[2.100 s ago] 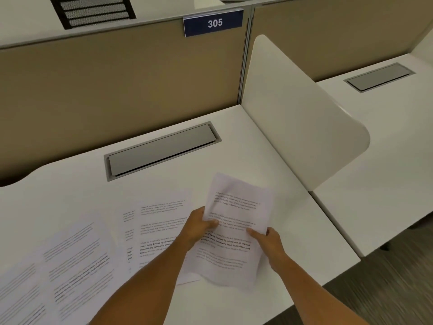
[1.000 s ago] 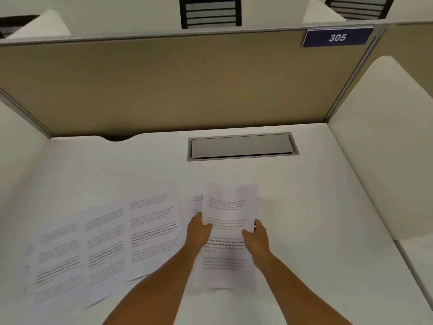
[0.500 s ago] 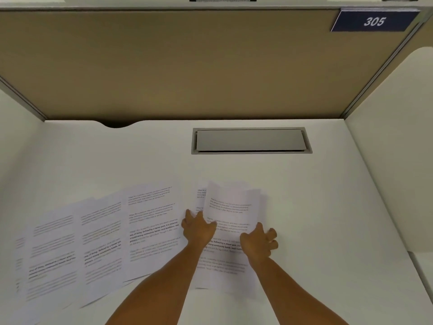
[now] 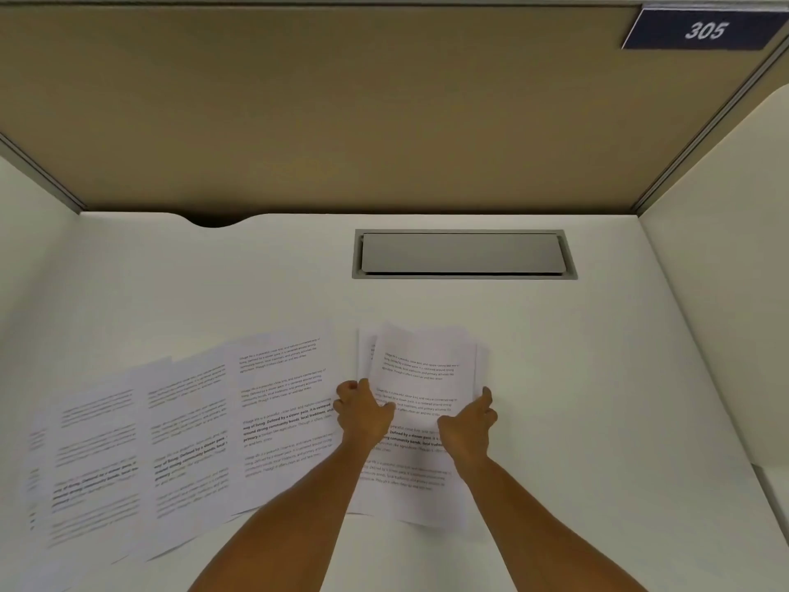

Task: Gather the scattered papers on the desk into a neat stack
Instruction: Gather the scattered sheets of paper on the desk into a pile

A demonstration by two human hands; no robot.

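Note:
A small pile of printed sheets [image 4: 420, 369] lies on the white desk [image 4: 597, 399] at centre, its edges slightly uneven. My left hand [image 4: 363, 414] grips the pile's left edge, thumb on top. My right hand [image 4: 469, 420] holds the right edge, fingers curled around it. To the left, several more printed sheets [image 4: 179, 433] lie fanned out and overlapping, flat on the desk, reaching toward the near left edge.
A grey metal cable flap [image 4: 463, 254] is set into the desk behind the pile. A tan partition [image 4: 341, 113] with a blue "305" sign [image 4: 704, 31] closes the back. White side dividers [image 4: 726, 271] stand right and left.
The sheet I held up has come down onto another sheet at centre. Both hands went from lying spread on it to gripping the pile's side edges. The view swung left.

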